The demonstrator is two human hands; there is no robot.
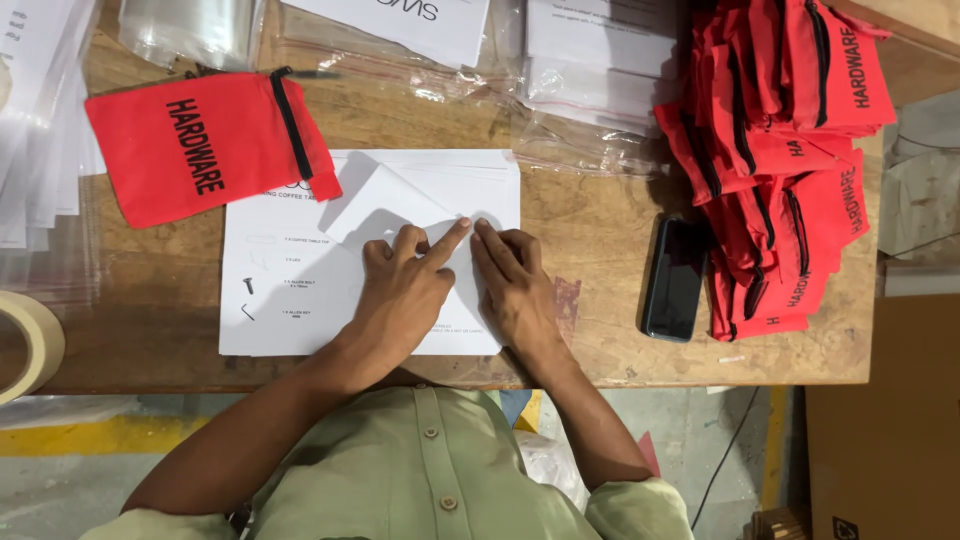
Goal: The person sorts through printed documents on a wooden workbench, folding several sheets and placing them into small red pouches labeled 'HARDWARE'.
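Note:
A white printed sheet [280, 300] lies flat on the wooden table [600, 240], with a folded white paper [390, 200] on top of it. My left hand [400, 295] presses on the folded paper, index finger stretched toward the crease. My right hand [515, 290] lies beside it, fingertips on the same fold. The two index fingers almost meet. Neither hand grips anything. A red zip pouch [200, 140] with black lettering lies to the upper left of the sheet.
A pile of several red zip pouches [780, 130] fills the right side. A black phone [673, 280] lies face up beside it. Clear plastic bags with papers [590, 90] sit at the back. A roll of tape [25, 345] is at the left edge.

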